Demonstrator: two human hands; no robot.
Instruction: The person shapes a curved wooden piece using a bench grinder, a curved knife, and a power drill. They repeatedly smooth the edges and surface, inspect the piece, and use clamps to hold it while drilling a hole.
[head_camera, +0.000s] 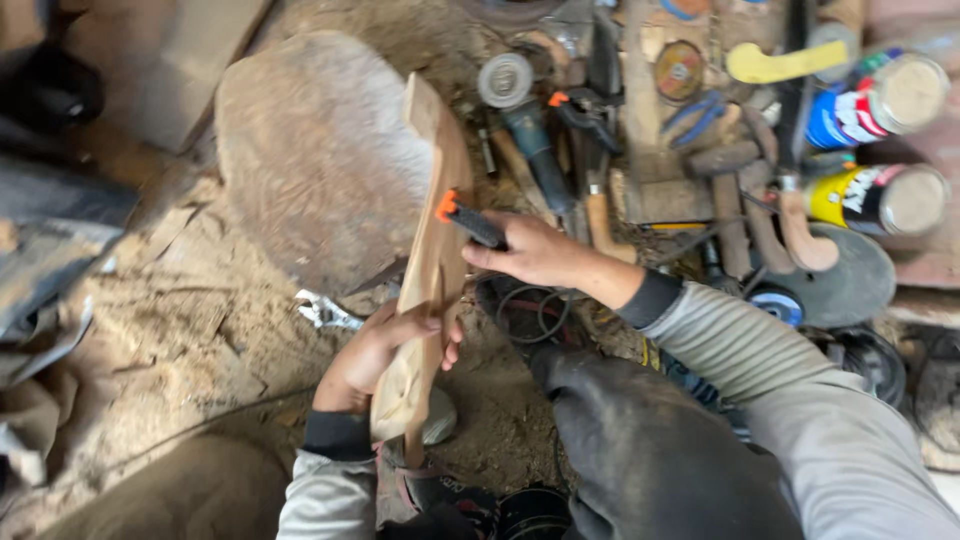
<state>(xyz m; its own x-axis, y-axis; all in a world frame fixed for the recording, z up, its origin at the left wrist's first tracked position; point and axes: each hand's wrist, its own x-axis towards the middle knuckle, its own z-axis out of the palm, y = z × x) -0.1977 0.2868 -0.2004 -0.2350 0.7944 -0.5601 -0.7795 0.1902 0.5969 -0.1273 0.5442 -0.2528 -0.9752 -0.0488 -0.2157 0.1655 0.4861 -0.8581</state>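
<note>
Wooden carved piece (432, 260) stands upright over the sawdust floor, gripped low by the closed left hand (375, 355); the right hand's (530, 250) orange-tipped tool (470, 220), held tight, might slip toward those fingers.

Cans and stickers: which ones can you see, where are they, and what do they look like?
Blue can: top right, lying on its side, blue, white and red label, pale lid.
Yellow can: just below it, lying down, yellow and black label.
Round disc label: top middle, brown and yellow circle.
</note>
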